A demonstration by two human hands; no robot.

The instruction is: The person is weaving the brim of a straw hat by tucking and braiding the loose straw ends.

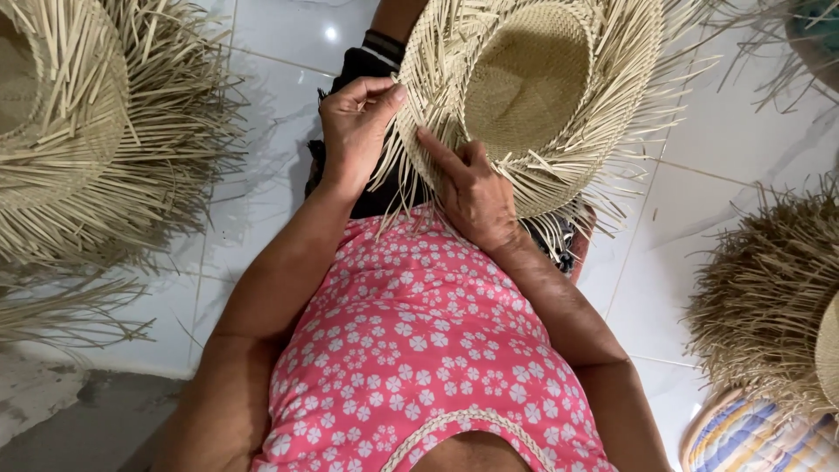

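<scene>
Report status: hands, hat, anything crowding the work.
Left hand pinching loose strands at the straw hat brim. Right hand pressing the woven edge. Stacked hats left, another pile right, both apart.

An unfinished straw hat (533,96), crown hollow facing up and loose strands fringing its brim, rests on the person's lap above a pink floral dress (419,350). The left hand (354,131) pinches strands at the brim's near-left edge, while the right hand (476,192) lies on the brim just beside it, forefinger pressed to the weave. More fringed straw hats sit on the white tiled floor (280,52): a stack (96,122) at left, another (769,297) at right.
</scene>
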